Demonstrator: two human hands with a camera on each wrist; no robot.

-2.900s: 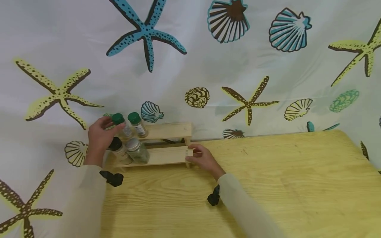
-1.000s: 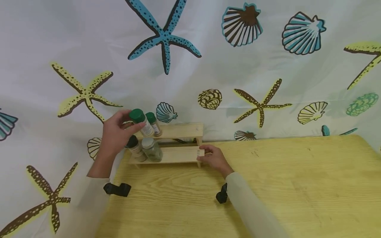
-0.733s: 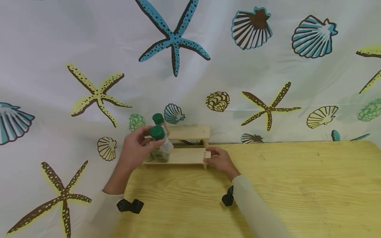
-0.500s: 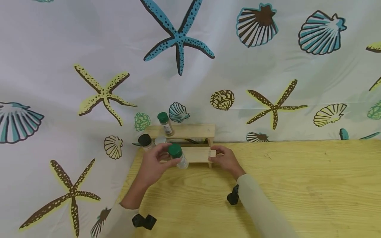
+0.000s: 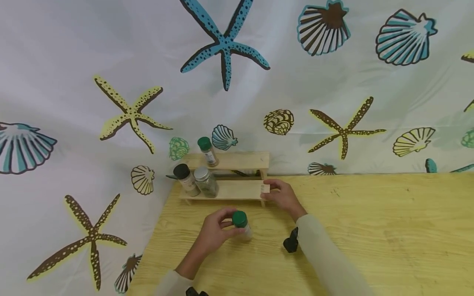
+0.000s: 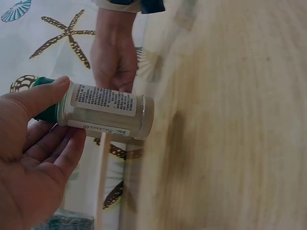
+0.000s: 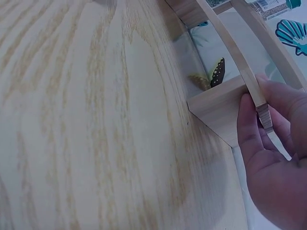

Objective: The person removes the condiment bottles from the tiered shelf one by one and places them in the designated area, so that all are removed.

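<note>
- Green-capped jar [image 5: 242, 223] first: where is it being held?
- It is being held roughly upright in front of the rack [image 5: 238, 187], on the person's side, with its cap pointing up. I'm not managing to tell whether its base is touching the bench [image 5: 352, 230]. In the left wrist view a white printed label [image 6: 103, 100] is showing on its side.
- What are the fingers doing there?
- The left hand [image 5: 216, 231] is pinching the jar near its cap, thumb on one side and fingers on the other. It is reaching in from the front left of the rack.
- And the right hand [image 5: 282, 195]?
- It is pinching the right end of the rack's lower shelf between thumb and fingers.
- What is the rack carrying?
- Toward the left of its lower shelf, a black-capped jar [image 5: 187, 180] is standing, with a silver-lidded jar [image 5: 206, 182] just beside it on the right. A second green-capped jar [image 5: 208, 152] is standing on the upper shelf, left of the rack's middle.
- And farther out?
- The bench is stretching in front of the rack and off to its right. Behind the rack, a pale cloth [image 5: 259, 90] is hanging, printed with starfish and shells.
</note>
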